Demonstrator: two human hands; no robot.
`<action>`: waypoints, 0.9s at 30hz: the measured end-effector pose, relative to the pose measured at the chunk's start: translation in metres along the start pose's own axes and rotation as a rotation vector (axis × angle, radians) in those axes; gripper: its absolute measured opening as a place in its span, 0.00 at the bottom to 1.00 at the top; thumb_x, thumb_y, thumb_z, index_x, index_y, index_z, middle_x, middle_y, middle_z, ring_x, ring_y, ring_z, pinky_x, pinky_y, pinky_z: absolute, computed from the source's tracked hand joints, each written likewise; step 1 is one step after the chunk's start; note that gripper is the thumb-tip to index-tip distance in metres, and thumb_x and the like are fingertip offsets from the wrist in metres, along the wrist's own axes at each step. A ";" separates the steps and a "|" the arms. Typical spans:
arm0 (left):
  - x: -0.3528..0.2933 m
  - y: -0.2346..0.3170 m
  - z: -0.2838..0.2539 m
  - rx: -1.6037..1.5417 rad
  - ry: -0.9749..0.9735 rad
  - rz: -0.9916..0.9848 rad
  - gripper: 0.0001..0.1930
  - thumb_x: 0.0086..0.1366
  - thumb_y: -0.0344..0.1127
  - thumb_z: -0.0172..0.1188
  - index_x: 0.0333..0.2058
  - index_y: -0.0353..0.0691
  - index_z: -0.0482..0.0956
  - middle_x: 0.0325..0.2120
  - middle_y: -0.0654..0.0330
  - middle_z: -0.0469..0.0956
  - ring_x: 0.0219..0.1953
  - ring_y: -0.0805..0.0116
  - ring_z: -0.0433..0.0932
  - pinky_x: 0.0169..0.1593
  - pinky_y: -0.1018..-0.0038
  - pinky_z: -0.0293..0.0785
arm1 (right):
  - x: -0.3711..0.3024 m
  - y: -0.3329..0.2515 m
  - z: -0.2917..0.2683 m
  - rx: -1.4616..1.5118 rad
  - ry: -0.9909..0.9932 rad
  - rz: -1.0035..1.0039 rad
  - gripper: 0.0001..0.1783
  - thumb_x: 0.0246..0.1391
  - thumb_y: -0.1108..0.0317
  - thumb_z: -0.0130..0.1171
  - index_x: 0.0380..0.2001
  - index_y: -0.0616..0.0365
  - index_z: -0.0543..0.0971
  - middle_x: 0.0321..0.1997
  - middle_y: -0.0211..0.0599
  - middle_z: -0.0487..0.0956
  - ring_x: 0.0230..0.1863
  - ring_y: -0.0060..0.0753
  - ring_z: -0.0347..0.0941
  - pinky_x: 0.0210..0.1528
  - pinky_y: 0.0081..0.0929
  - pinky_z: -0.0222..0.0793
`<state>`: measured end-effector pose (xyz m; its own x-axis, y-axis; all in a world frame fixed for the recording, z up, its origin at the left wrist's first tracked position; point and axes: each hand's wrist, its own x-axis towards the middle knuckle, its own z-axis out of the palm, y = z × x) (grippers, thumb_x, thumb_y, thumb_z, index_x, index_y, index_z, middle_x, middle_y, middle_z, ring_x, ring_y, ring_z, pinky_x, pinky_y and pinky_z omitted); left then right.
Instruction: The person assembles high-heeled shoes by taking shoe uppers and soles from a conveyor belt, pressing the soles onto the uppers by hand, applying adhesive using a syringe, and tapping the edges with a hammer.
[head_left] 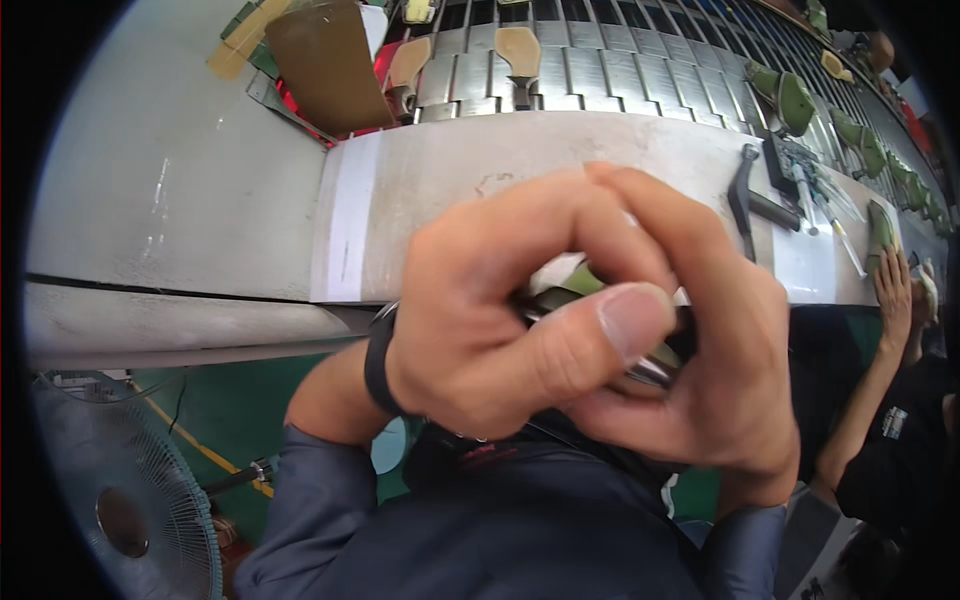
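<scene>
Both of my hands are raised close in front of me, above the near edge of the pale workbench. My left hand, a black band at its wrist, curls with its thumb pointing right. Facing it, my right hand has its fingers bent and meets the left at the fingertips. Between them shows a small part of a dark, shiny-edged thing with green beside it. The fingers hide most of it, so its kind is unclear, and I cannot tell which fingers bear it.
Beyond the bench runs a metal slat conveyor carrying tan shoe-sole shapes and green shoes. A black-handled hammer lies beside a dark box of tools. At right, a co-worker's hand touches a green shoe. A fan stands lower left.
</scene>
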<state>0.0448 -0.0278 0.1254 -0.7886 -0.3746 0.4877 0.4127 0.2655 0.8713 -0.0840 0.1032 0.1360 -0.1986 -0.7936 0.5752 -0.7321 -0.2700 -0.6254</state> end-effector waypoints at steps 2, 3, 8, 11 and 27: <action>0.008 -0.021 0.010 -0.472 -0.057 -0.055 0.19 0.77 0.45 0.53 0.42 0.30 0.75 0.36 0.47 0.81 0.41 0.59 0.81 0.52 0.62 0.78 | 0.003 -0.012 -0.034 0.057 -0.138 0.273 0.40 0.43 0.64 0.74 0.61 0.67 0.75 0.43 0.43 0.83 0.40 0.29 0.81 0.44 0.23 0.75; 0.008 -0.047 0.000 -0.314 0.000 -0.069 0.20 0.78 0.45 0.49 0.44 0.30 0.76 0.38 0.46 0.82 0.46 0.57 0.82 0.56 0.59 0.76 | 0.001 -0.012 -0.048 0.145 -0.266 0.535 0.41 0.47 0.62 0.71 0.65 0.68 0.73 0.48 0.44 0.83 0.43 0.30 0.82 0.47 0.24 0.76; -0.028 -0.150 -0.007 -0.444 0.289 -0.503 0.17 0.77 0.39 0.49 0.52 0.34 0.80 0.49 0.55 0.83 0.50 0.69 0.80 0.57 0.71 0.73 | -0.074 0.081 -0.079 0.642 0.489 0.748 0.24 0.68 0.64 0.54 0.62 0.69 0.73 0.51 0.48 0.83 0.50 0.38 0.84 0.54 0.31 0.81; -0.035 -0.155 0.008 -0.343 0.361 -0.435 0.15 0.77 0.35 0.51 0.51 0.32 0.80 0.44 0.62 0.83 0.46 0.77 0.78 0.52 0.77 0.73 | -0.129 0.092 -0.042 0.988 0.575 0.778 0.25 0.71 0.63 0.50 0.64 0.68 0.68 0.59 0.54 0.79 0.57 0.47 0.81 0.57 0.42 0.82; 0.027 -0.148 -0.040 0.072 0.032 -0.106 0.12 0.69 0.31 0.54 0.41 0.29 0.83 0.38 0.58 0.83 0.42 0.72 0.79 0.51 0.75 0.75 | 0.014 0.064 0.015 -0.006 -0.066 0.256 0.32 0.48 0.80 0.74 0.59 0.63 0.78 0.29 0.30 0.81 0.25 0.16 0.73 0.28 0.16 0.68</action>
<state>-0.0190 -0.1122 0.0120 -0.8105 -0.4317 0.3957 0.2932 0.2859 0.9123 -0.1242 0.0663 0.0962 -0.3354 -0.8694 0.3629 -0.6673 -0.0527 -0.7429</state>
